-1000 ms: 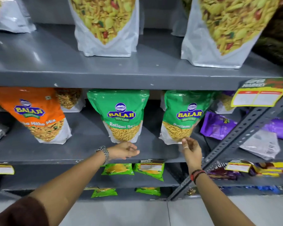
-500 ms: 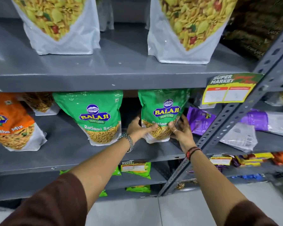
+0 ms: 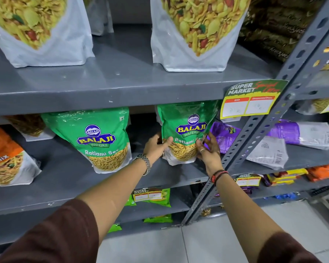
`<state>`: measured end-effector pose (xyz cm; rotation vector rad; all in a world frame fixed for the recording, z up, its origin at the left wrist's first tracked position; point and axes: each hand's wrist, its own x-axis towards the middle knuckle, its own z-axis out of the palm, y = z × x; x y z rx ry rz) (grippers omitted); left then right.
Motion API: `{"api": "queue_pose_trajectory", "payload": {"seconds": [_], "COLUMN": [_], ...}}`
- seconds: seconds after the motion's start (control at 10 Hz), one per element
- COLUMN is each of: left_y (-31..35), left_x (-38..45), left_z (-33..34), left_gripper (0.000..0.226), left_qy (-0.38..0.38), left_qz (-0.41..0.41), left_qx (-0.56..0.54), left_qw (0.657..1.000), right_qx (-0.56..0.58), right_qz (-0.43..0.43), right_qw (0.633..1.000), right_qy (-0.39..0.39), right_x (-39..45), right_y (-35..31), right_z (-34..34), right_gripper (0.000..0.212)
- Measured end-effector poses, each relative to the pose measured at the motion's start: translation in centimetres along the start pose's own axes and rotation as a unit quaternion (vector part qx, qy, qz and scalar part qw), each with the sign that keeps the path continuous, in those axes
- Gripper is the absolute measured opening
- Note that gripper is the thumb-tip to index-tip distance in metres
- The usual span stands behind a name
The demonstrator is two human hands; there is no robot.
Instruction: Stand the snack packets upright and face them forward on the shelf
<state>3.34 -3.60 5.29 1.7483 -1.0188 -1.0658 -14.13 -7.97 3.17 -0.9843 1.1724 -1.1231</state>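
A green Balaji Ratlami Sev packet (image 3: 186, 128) stands upright on the grey middle shelf (image 3: 68, 179), label facing me. My left hand (image 3: 155, 147) grips its lower left edge and my right hand (image 3: 209, 149) grips its lower right edge. A second green Ratlami Sev packet (image 3: 95, 137) stands upright to the left, apart from both hands. At the far left an orange mix packet (image 3: 6, 158) leans on the same shelf. A purple packet (image 3: 224, 135) lies flat just behind my right hand.
A slanted perforated grey upright (image 3: 254, 133) runs close to my right wrist, carrying a yellow price tag (image 3: 249, 103). Two large white mix packets (image 3: 196, 35) stand on the shelf above. Purple and white packets (image 3: 300, 133) lie flat to the right; small green packets (image 3: 156, 198) sit below.
Both hands rose from the shelf's front edge and closed on the right green packet's lower sides. My view shifted right and closer.
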Motion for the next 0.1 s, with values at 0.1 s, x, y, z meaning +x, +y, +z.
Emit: {"api": "queue_pose_trajectory", "payload": {"seconds": [0.1], "left_y": [0.24], "left_x": [-0.72], "left_z": [-0.28], "left_gripper": [0.052], "left_qy": [-0.03], "left_qz": [-0.01], "left_qx": [0.017], "left_qw": [0.999], "right_qx": [-0.029], "right_qz": [-0.011], "right_qw": [0.999], "right_qy": [0.025], "right_x": [-0.62], "right_y": [0.1], "right_z": [0.27], "right_gripper": [0.056]}}
